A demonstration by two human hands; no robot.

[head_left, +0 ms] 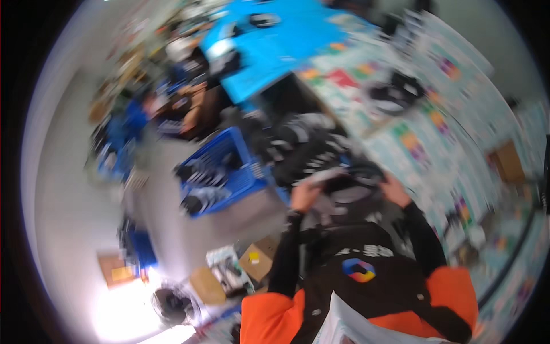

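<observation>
In front of my apron, my left hand (306,195) closes on the left edge of a dark grey, shoe-like piece (352,192). My right hand (394,191) grips its right side near a black rounded part. Motion blur hides the piece's exact kind. Just beyond my hands lies a heap of black and grey pieces (312,152) with light markings. A blue plastic basket (245,155) stands to the left of the heap, holding several similar dark pieces with pale stripes (203,198).
At right stands a table with a patterned cover (395,149), bearing another dark piece (401,92). A blue tabletop (275,49) extends at the far side. Another person's arm (195,109) shows at far left. Cardboard boxes (258,261) and a fan (172,304) stand at lower left.
</observation>
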